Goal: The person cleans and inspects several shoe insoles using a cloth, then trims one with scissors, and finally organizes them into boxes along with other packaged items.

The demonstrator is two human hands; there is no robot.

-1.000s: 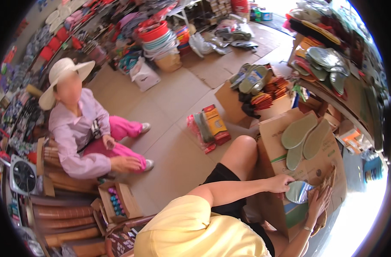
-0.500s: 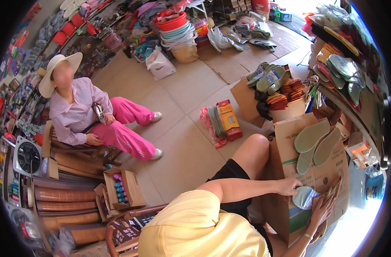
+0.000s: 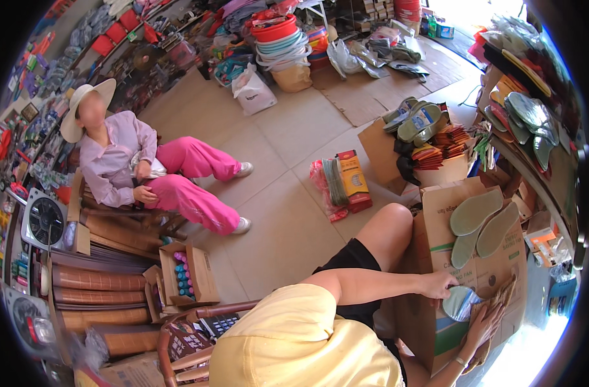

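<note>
Left hand [image 3: 438, 287] pinching green insole [image 3: 457, 302] over cardboard box [image 3: 441, 227]; right hand [image 3: 484, 326] on brown cloth [image 3: 502, 293].

The left forearm [image 3: 388, 287] stretches rightward, almost level, ending in the left grip [image 3: 439, 285], knuckles up, fingers curled and pinched together. The right forearm [image 3: 447, 373] slants far and rightward from the near edge; the right grip [image 3: 484, 325] sits nearer, its fingers long and slightly bent.

Daylight flooded in from the right, burning the lower-right ground [image 3: 533, 351] to white and glinting off the plastic-wrapped insoles [image 3: 530, 109]. The tile floor [image 3: 259, 193] was softly lit; fisheye distortion bowed the table edge [image 3: 540, 173], and black vignetting swallowed the corners.
</note>
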